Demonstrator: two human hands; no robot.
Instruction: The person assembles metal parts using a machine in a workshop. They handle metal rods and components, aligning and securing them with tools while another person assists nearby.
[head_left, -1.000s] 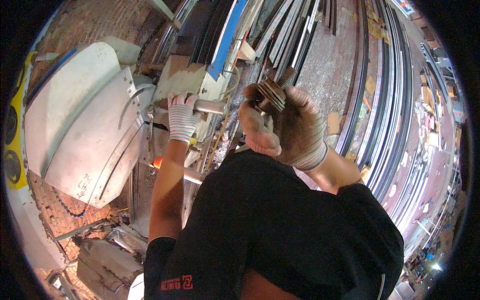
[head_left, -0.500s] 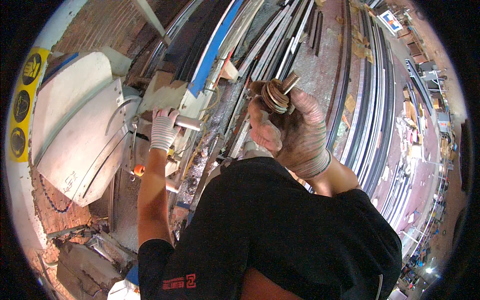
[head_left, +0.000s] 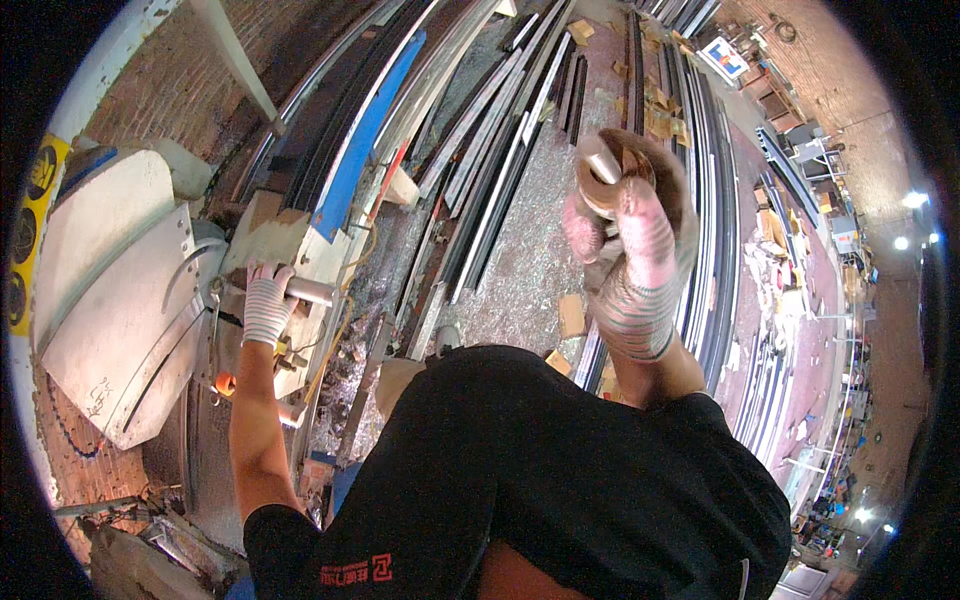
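Observation:
My right hand (head_left: 640,270), in a dirty striped glove, is raised to the right of centre. Its fingers close round a threaded bolt (head_left: 603,165) with a stack of brownish washers on it; part of the stack is hidden and blurred. At left, my gloved left hand (head_left: 268,305) curls over a silver metal cylinder (head_left: 312,291) at the end of a machine bench. The cylinder's end sticks out beyond the fingers. Just below that hand are brass-coloured fittings (head_left: 290,352) and a second cylinder end (head_left: 292,413). An orange knob (head_left: 225,383) sits beside my left forearm.
A large pale metal guard (head_left: 120,310) stands at far left, by a yellow label plate (head_left: 38,190). Long metal profiles (head_left: 490,150) lie ahead, and more bundles (head_left: 710,200) run along the right. A blue strip (head_left: 370,130) edges the bench. Cardboard (head_left: 572,315) lies on the floor.
The view has swung to the right. My right hand has turned with the bolt, which now shows more end-on, and moved farther from my left hand. My left hand stays at the cylinder.

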